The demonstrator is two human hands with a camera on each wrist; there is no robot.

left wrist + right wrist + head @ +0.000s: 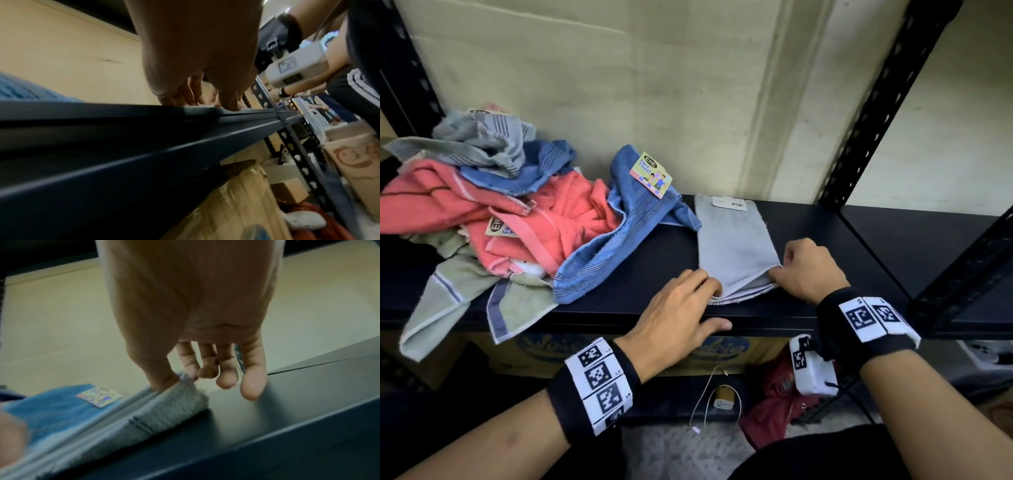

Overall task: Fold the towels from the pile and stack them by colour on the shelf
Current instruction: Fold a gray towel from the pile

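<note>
Head view: a grey towel (736, 246), folded into a long strip, lies on the black shelf (825, 240) with its near end at the front edge; the right hand (810, 270) pinches the near right corner between thumb and forefinger, probably to lift that end over for the next fold; the left hand (681, 311) lies flat, fingers straight on the near left corner, thumb over the front edge, seemingly steadying the layers; the pile (493, 205) of pink, blue, grey and green towels sits toward the shelf's left end, some hanging over the front edge

Left wrist view: straight fingers (230, 104) rest at the shelf's front edge, gripping nothing

Right wrist view: thumb and forefinger hold the grey towel's corner; the other fingers (252, 386) hang loosely curled; a blue towel (53, 407) with a paper tag lies behind
</note>
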